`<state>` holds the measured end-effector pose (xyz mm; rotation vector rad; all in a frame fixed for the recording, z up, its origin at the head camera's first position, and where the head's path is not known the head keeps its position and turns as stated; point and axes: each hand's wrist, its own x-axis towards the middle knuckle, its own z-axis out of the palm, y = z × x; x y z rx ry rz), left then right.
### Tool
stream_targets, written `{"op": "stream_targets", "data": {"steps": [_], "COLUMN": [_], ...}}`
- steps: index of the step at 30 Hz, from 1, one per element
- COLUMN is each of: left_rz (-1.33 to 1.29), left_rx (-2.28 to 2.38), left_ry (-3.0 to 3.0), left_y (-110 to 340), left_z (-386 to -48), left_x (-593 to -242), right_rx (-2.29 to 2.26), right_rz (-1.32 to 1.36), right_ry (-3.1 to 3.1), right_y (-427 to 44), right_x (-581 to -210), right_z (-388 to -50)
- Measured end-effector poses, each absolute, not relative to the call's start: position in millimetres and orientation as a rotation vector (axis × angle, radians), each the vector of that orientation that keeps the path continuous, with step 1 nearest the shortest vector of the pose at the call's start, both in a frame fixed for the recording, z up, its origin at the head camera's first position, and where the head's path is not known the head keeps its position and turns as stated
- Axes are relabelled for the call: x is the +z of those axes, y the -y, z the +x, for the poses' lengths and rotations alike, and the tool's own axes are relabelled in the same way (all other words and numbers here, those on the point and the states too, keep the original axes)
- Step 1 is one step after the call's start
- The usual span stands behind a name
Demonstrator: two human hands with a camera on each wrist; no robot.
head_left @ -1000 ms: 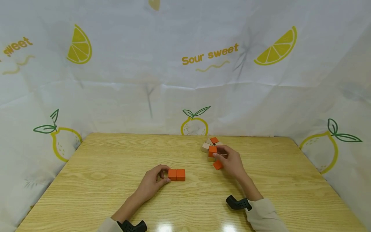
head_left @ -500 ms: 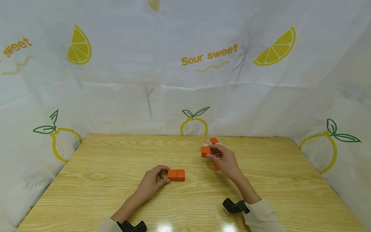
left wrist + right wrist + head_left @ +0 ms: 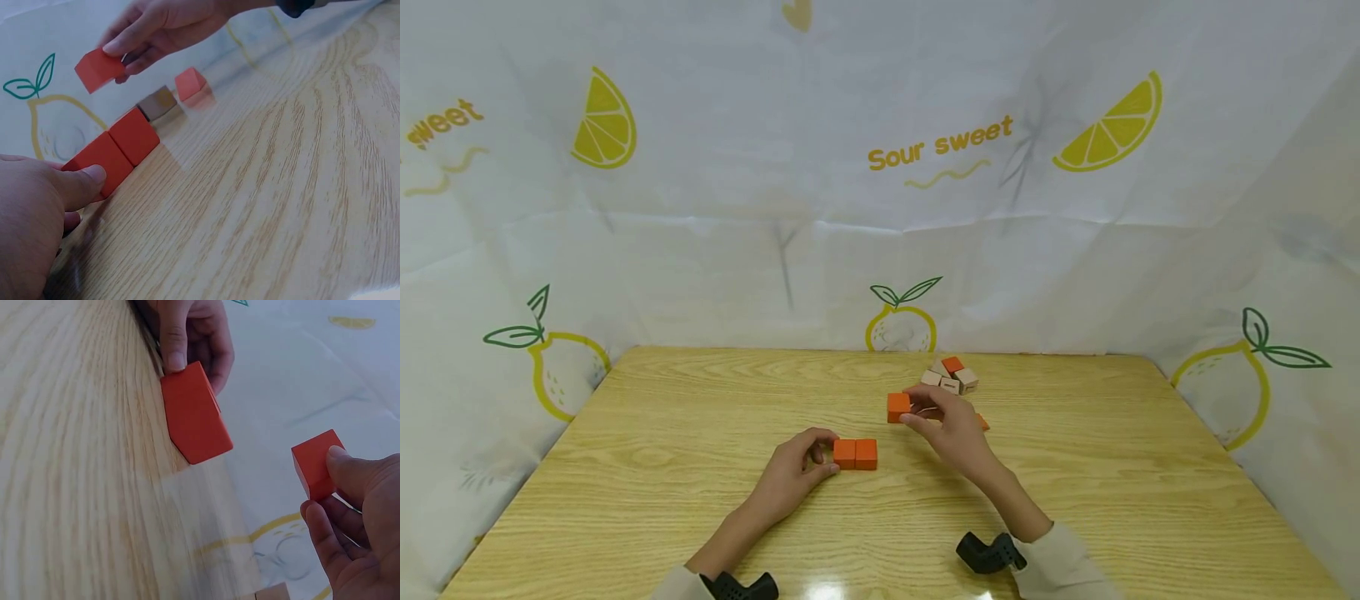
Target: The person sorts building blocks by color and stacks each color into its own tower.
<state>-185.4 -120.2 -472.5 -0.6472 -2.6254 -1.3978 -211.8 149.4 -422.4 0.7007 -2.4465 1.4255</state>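
Two orange cubes (image 3: 855, 454) lie side by side, touching, near the middle of the table. My left hand (image 3: 793, 475) pinches the left cube of this pair; its thumb (image 3: 94, 175) presses the near face in the left wrist view. Above the table, to the right of and beyond the pair, my right hand (image 3: 951, 429) holds another orange cube (image 3: 898, 407) between thumb and fingers. That raised cube (image 3: 317, 461) is apart from the pair in the right wrist view. Behind the right hand, an orange block (image 3: 982, 422) is mostly hidden; the left wrist view shows it as wedge-shaped (image 3: 190, 84).
A small cluster of plain wooden blocks (image 3: 950, 386) and one orange block (image 3: 952, 364) lies near the table's back edge. A white cloth (image 3: 760, 250) printed with lemons hangs behind and beside the wooden table (image 3: 662, 433).
My right hand has carried the orange cube left and nearer, away from the cluster, uncovering wooden blocks there. The left hand and the pair of cubes have stayed in place.
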Motion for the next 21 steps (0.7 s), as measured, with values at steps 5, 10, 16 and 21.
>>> {"op": "stream_targets", "data": {"steps": [5,10,16,21], "left_rz": [-0.631,-0.636,-0.665,-0.685], "left_rx": [-1.402,-1.406,-1.412,-1.421], "left_ry": [2.646,2.638,2.609,2.568], "left_y": [120,119,120,121], "left_z": [-184,-184,-185,-186], "left_x": [-470,-470,-471,-472], "right_rx": [1.465,1.504,1.576,1.643], "right_rz": [0.769,0.801,0.834,0.851], "right_ry": [2.423,2.435,2.433,2.445], "right_y": [-138,-126,-111,-101], "right_x": [-426,-428,-429,-429], "right_z": [-210,-207,-203,-198]}}
